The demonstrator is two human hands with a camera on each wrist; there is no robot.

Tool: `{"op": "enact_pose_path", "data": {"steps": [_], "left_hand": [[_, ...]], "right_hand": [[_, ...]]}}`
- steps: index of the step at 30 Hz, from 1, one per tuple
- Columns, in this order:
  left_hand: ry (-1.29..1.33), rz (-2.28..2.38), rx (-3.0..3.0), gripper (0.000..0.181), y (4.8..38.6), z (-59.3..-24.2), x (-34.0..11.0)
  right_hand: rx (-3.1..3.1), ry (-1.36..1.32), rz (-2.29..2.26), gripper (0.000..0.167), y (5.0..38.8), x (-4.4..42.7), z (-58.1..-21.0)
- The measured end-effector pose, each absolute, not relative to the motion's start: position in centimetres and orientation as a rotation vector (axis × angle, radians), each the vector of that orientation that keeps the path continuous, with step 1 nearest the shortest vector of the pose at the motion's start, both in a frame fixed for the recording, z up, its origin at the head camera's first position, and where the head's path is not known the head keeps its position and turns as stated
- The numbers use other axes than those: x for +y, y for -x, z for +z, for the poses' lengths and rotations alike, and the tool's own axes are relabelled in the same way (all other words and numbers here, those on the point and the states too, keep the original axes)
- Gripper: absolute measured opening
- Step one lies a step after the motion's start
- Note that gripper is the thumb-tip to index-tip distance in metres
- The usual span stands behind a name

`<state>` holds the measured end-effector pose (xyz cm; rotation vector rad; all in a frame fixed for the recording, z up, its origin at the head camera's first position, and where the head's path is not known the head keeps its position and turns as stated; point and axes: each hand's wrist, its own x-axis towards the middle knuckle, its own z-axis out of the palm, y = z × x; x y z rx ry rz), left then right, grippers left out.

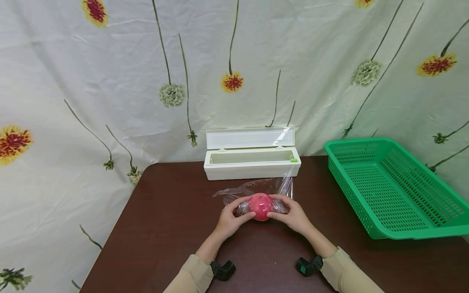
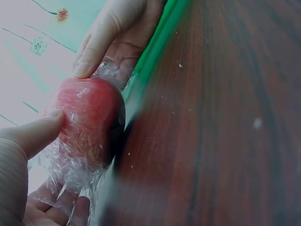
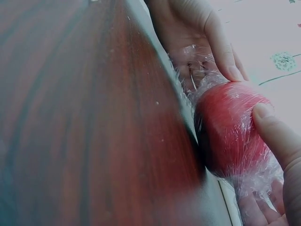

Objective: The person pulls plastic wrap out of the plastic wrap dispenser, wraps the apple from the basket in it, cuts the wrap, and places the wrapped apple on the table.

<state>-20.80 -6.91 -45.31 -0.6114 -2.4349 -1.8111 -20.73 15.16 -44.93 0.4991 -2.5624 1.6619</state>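
A round red fruit [image 1: 261,206] sits low over the table, with clear cling film [image 2: 77,160] stretched across its skin and bunched at both sides. My left hand [image 1: 231,219] holds it from the left, thumb tip pressed on the near side. From the right my right hand [image 1: 292,215] grips it the same way, its thumb [image 3: 275,132] on the fruit. Crumpled film lies against the fingers of both hands in the wrist views. More loose film [image 1: 260,186] spreads behind the fruit towards a white cling film box [image 1: 253,171], whose lid stands up.
On the box's front right edge is a small green slider [image 1: 294,160]. A green plastic basket [image 1: 381,236] stands on the right side of the dark brown table [image 1: 165,211]. Behind the table hangs a flowered cloth [image 1: 139,61].
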Motion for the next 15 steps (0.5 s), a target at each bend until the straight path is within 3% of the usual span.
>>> {"op": "enact_pose_path", "data": {"steps": [10,15], "left_hand": [[0.636,-1.837,-2.420,0.047,20.8,-45.5,-7.0],[0.642,-1.864,-2.405,0.046,20.8,-45.5,-7.0]], "right_hand": [[-2.591,-0.456,1.639,0.049,20.7,15.1,-44.7],[-2.587,-0.457,1.639,0.049,22.2,15.7,-47.4]]}}
